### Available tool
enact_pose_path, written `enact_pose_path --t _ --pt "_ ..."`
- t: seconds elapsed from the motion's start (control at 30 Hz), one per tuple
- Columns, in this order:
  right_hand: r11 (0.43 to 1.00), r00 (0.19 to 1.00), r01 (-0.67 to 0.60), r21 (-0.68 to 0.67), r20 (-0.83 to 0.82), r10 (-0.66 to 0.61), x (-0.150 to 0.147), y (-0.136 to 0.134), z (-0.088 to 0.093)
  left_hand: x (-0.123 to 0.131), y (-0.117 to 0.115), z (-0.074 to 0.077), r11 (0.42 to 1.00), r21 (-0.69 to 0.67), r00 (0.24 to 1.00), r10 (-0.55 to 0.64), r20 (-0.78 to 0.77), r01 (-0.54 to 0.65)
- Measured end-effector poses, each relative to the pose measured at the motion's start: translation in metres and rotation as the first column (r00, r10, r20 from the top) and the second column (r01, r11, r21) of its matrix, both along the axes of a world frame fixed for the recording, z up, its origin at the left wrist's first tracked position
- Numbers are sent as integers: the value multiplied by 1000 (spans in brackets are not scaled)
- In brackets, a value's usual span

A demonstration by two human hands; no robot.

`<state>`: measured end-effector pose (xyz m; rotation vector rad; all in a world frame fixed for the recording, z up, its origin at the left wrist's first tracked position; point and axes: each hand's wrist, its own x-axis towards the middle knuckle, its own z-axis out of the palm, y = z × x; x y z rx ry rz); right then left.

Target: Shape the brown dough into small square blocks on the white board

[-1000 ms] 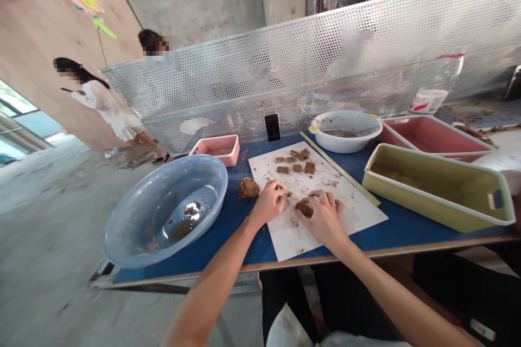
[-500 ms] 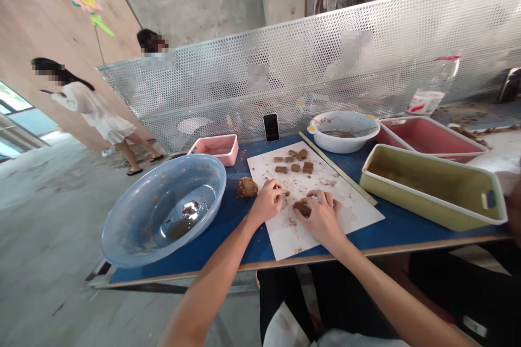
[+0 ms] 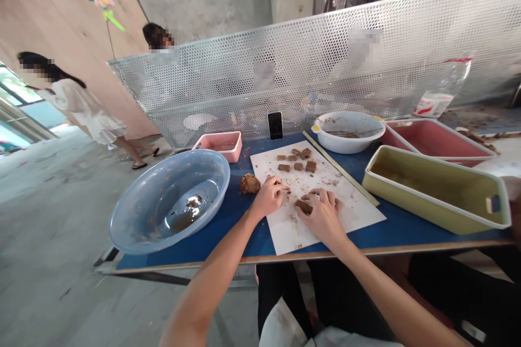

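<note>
On a white board [image 3: 285, 233] scattered with brown crumbs, my right hand [image 3: 324, 215] has its fingers curled over a brown clay piece [image 3: 303, 206], whose left end shows. My left hand [image 3: 270, 195] rests at the board's left edge, thumb and fingers bent towards each other near a small brown crumb; whether it pinches anything is too small to tell. Several small clay blocks [image 3: 298, 166] lie in rows on the far part of the board. A round brown clay lump [image 3: 249, 184] sits on the blue table just left of the board.
A blue basin [image 3: 134, 200] stands left, a pink tray [image 3: 232, 146] behind it. A phone [image 3: 275, 126] leans on the perforated screen [image 3: 228, 87]. Right are a thin strip [image 3: 342, 169], white bowl [image 3: 345, 143], green box [image 3: 431, 195] and bottle [image 3: 439, 92]. A person [image 3: 87, 108] stands far left.
The view has shifted slightly. The person at the far left has moved further left. Both hands stay in nearly the same places, and a little more of the clay piece shows beside my right hand.
</note>
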<state>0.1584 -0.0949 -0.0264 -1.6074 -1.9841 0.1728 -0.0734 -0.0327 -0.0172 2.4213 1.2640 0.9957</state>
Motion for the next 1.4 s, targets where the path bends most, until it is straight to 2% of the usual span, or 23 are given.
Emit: enact_pose_path --t 0.4,1.4 --pt "999 1000 -6 53 -13 7 1 0 -3 1 0 1 1000 9 1000 -4 -1 4" --pt "1000 1000 -12 11 0 12 0 -1 -1 2 -1 2 1000 -14 1000 -17 0 17"
